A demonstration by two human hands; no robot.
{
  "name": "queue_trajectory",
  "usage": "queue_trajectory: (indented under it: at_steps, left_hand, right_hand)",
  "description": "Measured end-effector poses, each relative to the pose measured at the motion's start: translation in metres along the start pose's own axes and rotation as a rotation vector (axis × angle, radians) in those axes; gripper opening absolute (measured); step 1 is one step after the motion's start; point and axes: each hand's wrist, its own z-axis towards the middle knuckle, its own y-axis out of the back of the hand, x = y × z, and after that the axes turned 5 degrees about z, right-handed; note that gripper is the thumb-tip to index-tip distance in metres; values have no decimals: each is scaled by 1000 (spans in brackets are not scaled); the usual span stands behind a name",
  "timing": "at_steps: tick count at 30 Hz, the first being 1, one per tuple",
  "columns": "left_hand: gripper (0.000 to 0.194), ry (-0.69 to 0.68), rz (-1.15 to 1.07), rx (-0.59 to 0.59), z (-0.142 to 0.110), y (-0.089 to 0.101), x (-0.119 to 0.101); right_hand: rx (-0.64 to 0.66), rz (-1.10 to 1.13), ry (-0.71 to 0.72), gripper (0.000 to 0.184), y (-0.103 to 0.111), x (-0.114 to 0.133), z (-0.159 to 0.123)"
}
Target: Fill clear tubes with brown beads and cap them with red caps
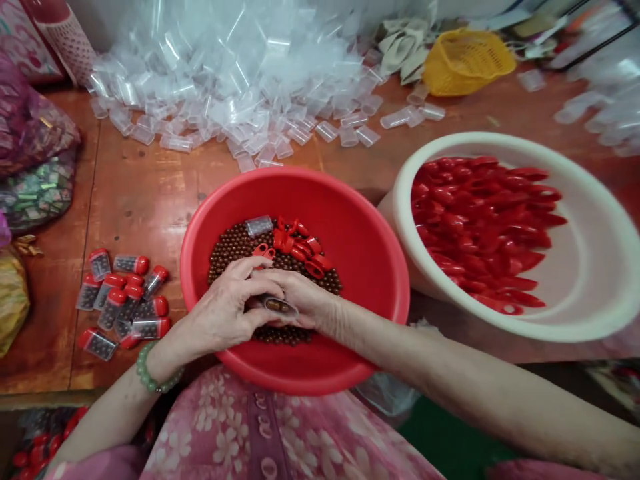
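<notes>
The cup (284, 315) should stay mouth-up above the bowl (373, 267) to retain its balls (276, 305), left hand (223, 308) gripping it, right hand (300, 299) curled alongside, grip hidden.

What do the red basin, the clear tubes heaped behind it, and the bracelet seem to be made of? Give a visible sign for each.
Red basin: probably plastic, softly glossy; the even colour and rounded rim suggest moulding.
Clear tubes: likely thin, shiny plastic; see-through, with bright streaks of light.
Bracelet: perhaps polished stone; smooth, pale green beads, though glass or plastic is possible.
</notes>
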Motion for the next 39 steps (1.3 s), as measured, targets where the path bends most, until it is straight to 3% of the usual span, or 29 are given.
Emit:
queue_trajectory:
  at_steps: [5,9,16,21,26,32,35,39]
  left_hand:
    - [8,-51,-41,-99,-7,3,-5]
    - [9,-40,-20,-120,-10,2,-5]
    - [19,88,-36,-77,-5,-5,-1]
    - [26,173,-174,29,-2,-2,-1]
    - [36,166,-300,-25,1,-1,1]
    - [21,235,-486,-149,0,3,-1]
    - [17,188,-676,-148,-4,11,-3]
    - [16,183,-618,-112,-4,18,0]
  right_hand:
    - [-87,75,97,12,0,2,4]
    - [-145,109,194,19,6,17,-2]
    - [-179,116,542,24,-18,34,-27]
    - [-119,-107,599,31,-27,20,-31]
    - [-153,-159,649,40,-28,20,-34]
    - [-198,-53,684,39,-16,39,-27]
    - [-315,-273,711,28,7,48,-19]
    - [-313,-982,576,10,33,53,-10]
